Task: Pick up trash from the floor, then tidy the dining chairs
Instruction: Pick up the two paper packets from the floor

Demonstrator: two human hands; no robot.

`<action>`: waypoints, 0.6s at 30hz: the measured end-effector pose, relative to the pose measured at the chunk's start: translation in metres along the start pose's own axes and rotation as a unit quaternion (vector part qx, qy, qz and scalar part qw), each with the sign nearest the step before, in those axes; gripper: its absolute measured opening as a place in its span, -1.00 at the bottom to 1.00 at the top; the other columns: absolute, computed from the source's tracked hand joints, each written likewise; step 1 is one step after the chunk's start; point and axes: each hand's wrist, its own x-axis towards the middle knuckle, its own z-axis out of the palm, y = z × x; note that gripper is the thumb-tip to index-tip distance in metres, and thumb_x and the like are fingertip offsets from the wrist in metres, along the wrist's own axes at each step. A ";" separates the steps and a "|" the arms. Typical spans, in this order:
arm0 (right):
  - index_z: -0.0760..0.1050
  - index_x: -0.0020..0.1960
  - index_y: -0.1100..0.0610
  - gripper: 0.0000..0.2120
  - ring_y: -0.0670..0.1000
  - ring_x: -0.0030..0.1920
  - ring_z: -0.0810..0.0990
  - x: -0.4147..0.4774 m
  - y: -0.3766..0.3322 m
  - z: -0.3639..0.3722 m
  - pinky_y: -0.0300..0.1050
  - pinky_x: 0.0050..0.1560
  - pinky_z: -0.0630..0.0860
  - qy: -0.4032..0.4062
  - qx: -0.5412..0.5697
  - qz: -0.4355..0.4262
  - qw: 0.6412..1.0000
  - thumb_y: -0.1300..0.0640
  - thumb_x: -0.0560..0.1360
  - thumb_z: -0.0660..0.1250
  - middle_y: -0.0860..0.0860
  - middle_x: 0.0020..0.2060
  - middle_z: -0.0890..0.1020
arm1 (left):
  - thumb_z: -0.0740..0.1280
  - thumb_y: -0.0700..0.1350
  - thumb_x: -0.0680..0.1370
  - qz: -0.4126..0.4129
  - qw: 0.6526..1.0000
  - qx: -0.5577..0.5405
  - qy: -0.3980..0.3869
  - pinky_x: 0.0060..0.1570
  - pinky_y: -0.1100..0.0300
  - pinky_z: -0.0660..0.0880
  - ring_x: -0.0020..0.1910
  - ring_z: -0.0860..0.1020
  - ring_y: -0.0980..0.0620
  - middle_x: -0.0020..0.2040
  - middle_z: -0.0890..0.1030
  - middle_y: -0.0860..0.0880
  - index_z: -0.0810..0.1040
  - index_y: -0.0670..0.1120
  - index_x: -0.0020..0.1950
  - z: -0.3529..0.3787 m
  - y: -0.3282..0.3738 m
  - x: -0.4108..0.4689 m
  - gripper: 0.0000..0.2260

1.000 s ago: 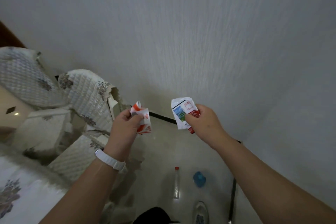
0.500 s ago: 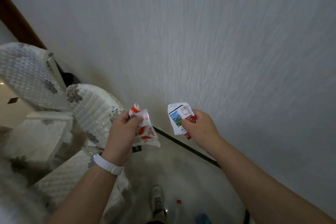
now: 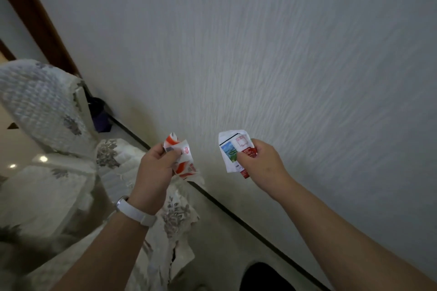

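Note:
My left hand (image 3: 155, 172) grips a crumpled orange-and-white wrapper (image 3: 183, 160) at chest height. My right hand (image 3: 262, 165) pinches a white wrapper (image 3: 230, 149) with a green picture and red print. Both hands are held up in front of the textured white wall, about a hand's width apart. A dining chair (image 3: 45, 106) with a quilted floral cover stands at the left, and a second covered chair (image 3: 118, 156) sits just behind my left hand.
The wall (image 3: 283, 54) fills most of the view, with a dark skirting line (image 3: 236, 210) running down to the right. A brown door frame (image 3: 35, 14) rises at the upper left. A dark object (image 3: 100, 116) lies in the corner behind the chair.
The view has swung up and left: the bottle, the blue item and the shoe on the floor have left the frame. Both hands keep their wrappers.

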 end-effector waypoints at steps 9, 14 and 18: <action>0.58 -0.01 0.21 -0.87 0.04 -0.25 0.64 0.115 -0.014 0.028 -0.25 -0.36 0.52 -0.074 -0.021 -0.041 0.996 0.21 0.50 0.29 0.09 -0.18 0.66 | 0.27 -0.25 0.59 0.010 0.996 -0.003 0.093 -0.15 0.04 0.59 -0.07 0.66 -0.06 -0.01 0.69 -0.09 0.61 -0.06 0.12 -0.003 0.008 0.079 -0.81; 0.56 -0.04 0.26 -0.86 -0.04 -0.33 0.56 0.195 -0.030 0.040 -0.20 -0.37 0.50 -0.146 -0.030 -0.091 0.985 0.19 0.51 0.29 0.18 -0.20 0.64 | 0.26 -0.28 0.58 0.026 0.986 -0.006 0.165 -0.27 0.14 0.58 -0.20 0.67 -0.01 -0.18 0.71 -0.02 0.63 -0.05 0.01 0.016 0.021 0.121 -0.80; 0.57 -0.01 0.21 -0.87 0.05 -0.22 0.63 0.245 -0.052 0.055 -0.03 -0.25 0.61 -0.197 -0.016 -0.122 0.973 0.18 0.51 0.29 0.11 -0.18 0.65 | 0.29 -0.27 0.57 0.037 0.972 0.000 0.231 -0.11 0.01 0.61 -0.12 0.66 -0.09 -0.10 0.70 -0.10 0.64 -0.09 0.05 0.023 0.029 0.150 -0.83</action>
